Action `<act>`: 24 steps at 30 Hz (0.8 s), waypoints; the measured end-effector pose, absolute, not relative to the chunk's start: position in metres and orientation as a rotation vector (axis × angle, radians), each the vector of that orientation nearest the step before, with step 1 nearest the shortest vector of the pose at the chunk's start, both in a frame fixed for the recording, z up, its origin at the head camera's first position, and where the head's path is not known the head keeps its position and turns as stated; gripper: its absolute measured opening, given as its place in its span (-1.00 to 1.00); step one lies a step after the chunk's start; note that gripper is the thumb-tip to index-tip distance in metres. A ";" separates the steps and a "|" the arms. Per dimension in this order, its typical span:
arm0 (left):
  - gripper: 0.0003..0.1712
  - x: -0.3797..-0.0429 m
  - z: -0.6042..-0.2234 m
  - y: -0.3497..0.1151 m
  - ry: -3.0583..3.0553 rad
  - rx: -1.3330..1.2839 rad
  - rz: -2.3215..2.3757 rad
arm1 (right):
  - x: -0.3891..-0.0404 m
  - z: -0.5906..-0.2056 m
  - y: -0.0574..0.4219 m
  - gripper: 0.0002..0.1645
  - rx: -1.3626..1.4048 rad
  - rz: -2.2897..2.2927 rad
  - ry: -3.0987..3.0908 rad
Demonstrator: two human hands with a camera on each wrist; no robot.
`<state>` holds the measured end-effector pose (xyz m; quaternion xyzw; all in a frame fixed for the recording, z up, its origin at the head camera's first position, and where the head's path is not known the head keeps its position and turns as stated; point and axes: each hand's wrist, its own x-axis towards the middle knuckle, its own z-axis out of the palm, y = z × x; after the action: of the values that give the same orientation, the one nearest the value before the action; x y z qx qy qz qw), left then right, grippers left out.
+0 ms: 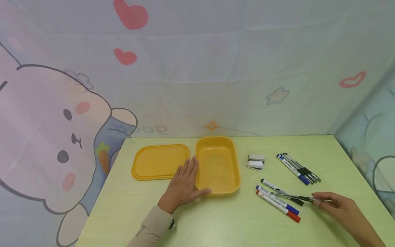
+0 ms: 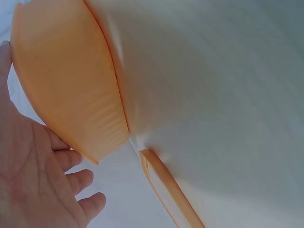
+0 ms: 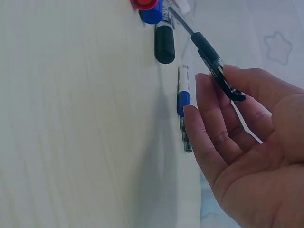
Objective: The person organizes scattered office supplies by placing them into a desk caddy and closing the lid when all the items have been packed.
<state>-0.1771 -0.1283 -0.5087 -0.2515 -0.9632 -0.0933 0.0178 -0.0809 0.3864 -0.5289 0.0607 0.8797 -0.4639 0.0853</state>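
Note:
A yellow plastic tub [image 1: 217,168] stands at the table's middle. My left hand [image 1: 183,185] lies along its left side with straight fingers, the thumb reaching over the front corner; the left wrist view shows the fingers beside the tub's wall [image 2: 66,71]. My right hand [image 1: 337,207] pinches a clear gel pen [image 1: 285,195] with a black grip near its capped end, between thumb and forefinger. Raised over the markers, the pen points left. Below it lie a black marker [image 1: 271,185], a blue marker [image 1: 274,198] and a red marker [image 1: 276,206].
Left of the tub lies a flat yellow lid [image 1: 161,162]. To the tub's right is a small white and grey stapler [image 1: 255,162]. Farther right, a blue marker [image 1: 291,168] lies beside several gel pens [image 1: 303,168]. A printed cloth [image 1: 197,68] hangs behind the table.

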 end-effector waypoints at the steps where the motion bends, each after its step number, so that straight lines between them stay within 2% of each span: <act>1: 0.30 -0.177 -0.509 -0.128 -2.988 -0.782 -0.288 | -0.081 -0.529 0.387 -0.34 0.196 -1.417 2.605; 5: 0.30 -0.178 -0.511 -0.129 -2.975 -0.787 -0.281 | -0.082 -0.525 0.387 -0.28 0.227 -1.521 2.541; 17: 0.29 -0.178 -0.512 -0.129 -2.971 -0.788 -0.284 | -0.087 -0.518 0.385 -0.29 0.207 -1.671 2.484; 24: 0.29 -0.178 -0.512 -0.129 -2.971 -0.791 -0.269 | -0.092 -0.519 0.388 -0.37 0.240 -1.802 2.408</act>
<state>-0.1781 -0.1293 -0.5123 -0.2562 -0.9623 -0.0872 0.0275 -0.0919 0.3876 -0.5186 0.0792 0.7966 -0.5961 0.0620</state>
